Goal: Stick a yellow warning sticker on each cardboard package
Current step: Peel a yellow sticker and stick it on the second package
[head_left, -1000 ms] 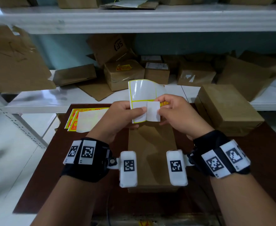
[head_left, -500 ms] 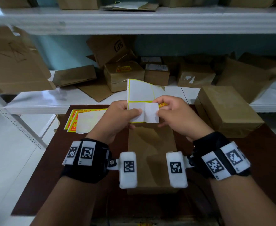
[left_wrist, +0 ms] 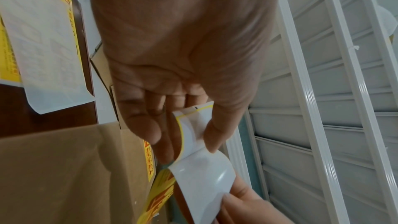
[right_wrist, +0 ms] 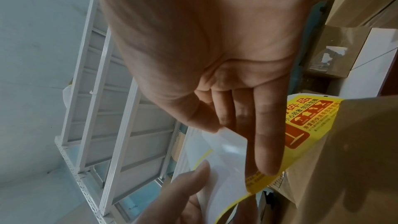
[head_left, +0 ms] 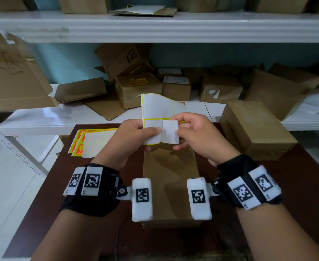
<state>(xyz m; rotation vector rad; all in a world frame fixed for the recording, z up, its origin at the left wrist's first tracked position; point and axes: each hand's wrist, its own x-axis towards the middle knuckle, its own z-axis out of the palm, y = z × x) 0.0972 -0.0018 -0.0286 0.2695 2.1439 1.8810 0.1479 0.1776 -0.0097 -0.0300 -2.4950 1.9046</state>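
Note:
A white backing sheet (head_left: 156, 110) with yellow outlines is held up over a brown cardboard package (head_left: 171, 176) lying on the table. My left hand (head_left: 151, 137) pinches the sheet's lower part between thumb and fingers (left_wrist: 213, 142). My right hand (head_left: 177, 125) pinches a yellow warning sticker (head_left: 170, 131), partly peeled off the sheet, with its white back toward me. The right wrist view shows the sticker's printed yellow and red face (right_wrist: 305, 122) beside my fingers (right_wrist: 264, 159). No sticker shows on the package's top (left_wrist: 64, 168).
More sticker sheets (head_left: 94, 142) lie at the table's left rear. A second cardboard box (head_left: 256, 129) stands at the right. On the white shelf (head_left: 41, 117) behind are several boxes, one (head_left: 138, 95) bearing a yellow sticker (head_left: 138, 81). A flattened carton (head_left: 13, 78) juts in at left.
Both hands and the sheet have drifted slightly left. The peeled sticker stays pinched in my right hand, folded back about as far as before.

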